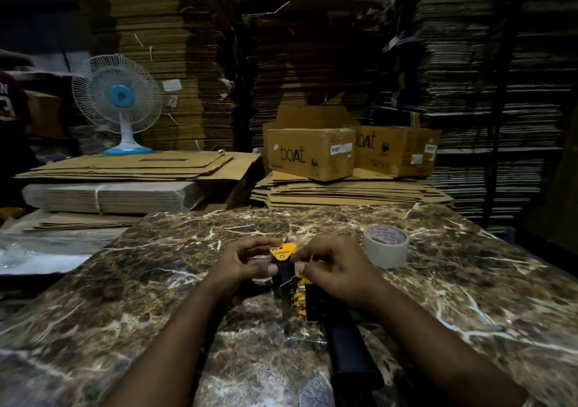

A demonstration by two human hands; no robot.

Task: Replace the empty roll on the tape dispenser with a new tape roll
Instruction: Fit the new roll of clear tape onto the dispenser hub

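While both hands grip dispenser (286,277), new tape roll (386,245) sits just beyond right hand (336,273)

Dim storeroom, light weak, corners nearly black. Brown marble-pattern tabletop (469,281) w/ pale veins fills the foreground. Behind it, flattened cardboard stacks (187,62) rise floor to near ceiling across the back & right side. White table fan (117,97) w/ blue hub & base stands at left on a pile of flat cartons (125,169). Two brown "boat" boxes (309,153) sit side by side on another low pile, centre-right.
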